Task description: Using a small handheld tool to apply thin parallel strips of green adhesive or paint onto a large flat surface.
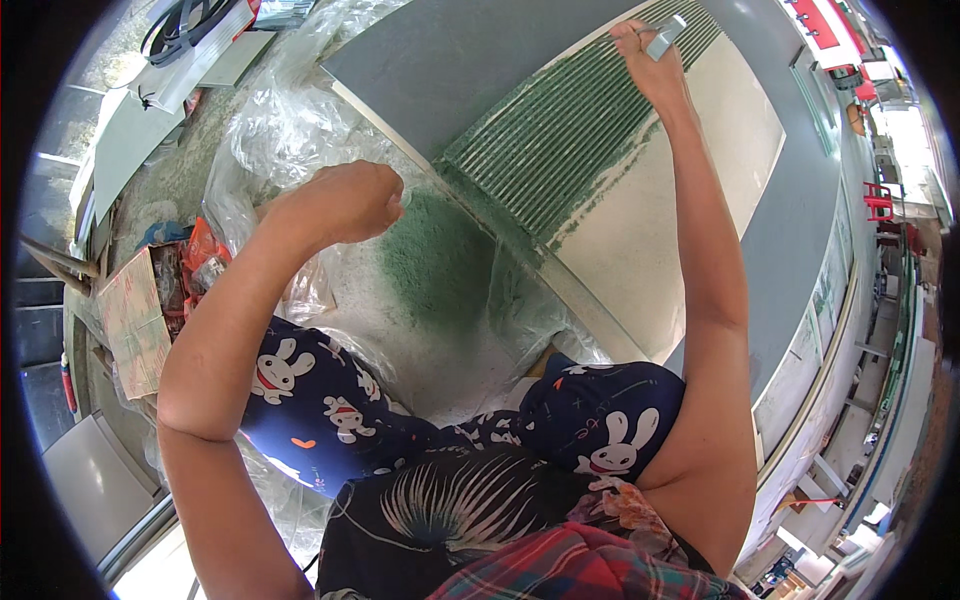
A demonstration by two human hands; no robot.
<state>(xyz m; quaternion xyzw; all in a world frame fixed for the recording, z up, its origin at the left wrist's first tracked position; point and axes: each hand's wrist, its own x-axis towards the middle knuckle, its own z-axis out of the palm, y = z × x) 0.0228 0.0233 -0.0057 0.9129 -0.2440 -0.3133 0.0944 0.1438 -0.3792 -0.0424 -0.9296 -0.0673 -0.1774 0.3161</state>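
Observation:
My right hand [648, 62] is closed round a small tool with a flat grey-and-white end [666, 38]; its exact kind is not plain. That hand is over the far part of a cream panel [640, 240] with rows of dark green stripes [560, 140]. Loose green grains edge the striped area. My left hand [355, 200] is held closed in the air, left of the panel's near edge. Its curled fingers hide whatever they hold, if anything. Beneath it, green powder [435, 260] is spread over clear plastic sheeting [285, 130].
The panel lies on a larger grey board [430, 70], whose corner points left. At the left are a cardboard box [135, 320], orange plastic bags [205, 250] and leaning pale boards [135, 150]. A red chair [878, 200] and long racks [880, 400] stand at the right.

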